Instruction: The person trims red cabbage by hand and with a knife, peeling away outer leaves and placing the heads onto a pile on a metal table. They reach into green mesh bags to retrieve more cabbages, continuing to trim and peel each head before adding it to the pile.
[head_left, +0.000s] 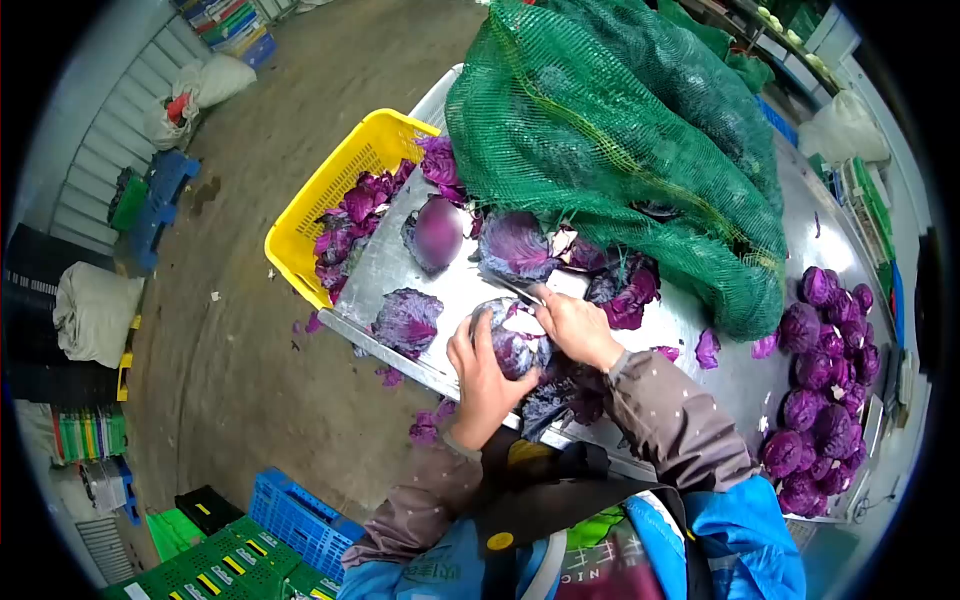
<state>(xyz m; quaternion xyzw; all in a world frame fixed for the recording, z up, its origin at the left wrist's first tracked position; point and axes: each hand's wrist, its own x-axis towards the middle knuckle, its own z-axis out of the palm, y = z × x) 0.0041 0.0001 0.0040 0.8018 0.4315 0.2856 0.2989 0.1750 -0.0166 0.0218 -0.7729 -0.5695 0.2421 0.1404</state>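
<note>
My left hand [485,375] is wrapped round the near side of a red cabbage [515,350] on the metal table [385,285]. My right hand [575,328] grips a knife [510,287] just above that cabbage; its handle is hidden in my fingers. The blade points up and left, close to a second cabbage [516,245]. Another cabbage [433,233] lies further left, and a large outer leaf [408,322] rests near the table edge. Dark loose leaves [628,290] lie beyond my right hand.
A yellow crate [300,225] of purple leaves stands at the table's left side. A green mesh sack [610,130] covers the far part. Piled trimmed cabbages [825,385] sit at the right. Blue crates [300,520] stand on the floor at lower left.
</note>
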